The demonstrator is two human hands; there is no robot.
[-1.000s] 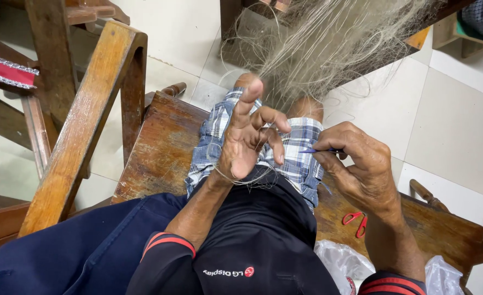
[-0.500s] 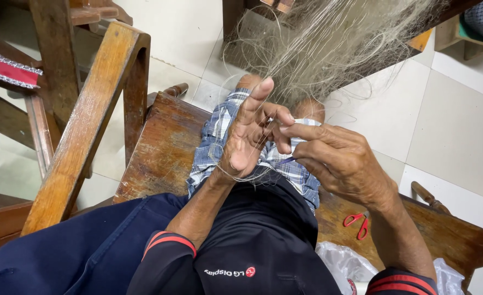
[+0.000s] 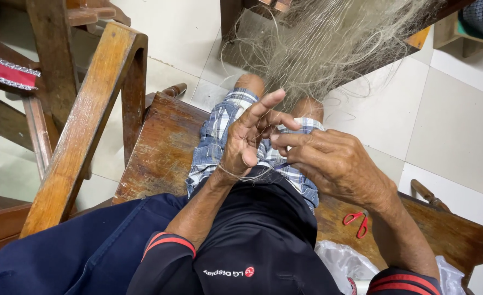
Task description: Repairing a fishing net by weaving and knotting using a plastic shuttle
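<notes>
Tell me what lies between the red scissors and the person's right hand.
In the head view, only bare wooden bench shows between the red scissors and the right hand; the right forearm passes just beside the scissors.

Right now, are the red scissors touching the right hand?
Apart. The head view shows the red scissors lying on the wooden bench below the right hand, with bare wood plainly visible between them.

Worn, scratched wooden bench (image 3: 159,158), fine pale netting thread (image 3: 329,49) (wispy), checked cloth shorts (image 3: 219,136), glossy floor tiles (image 3: 454,114)
</notes>
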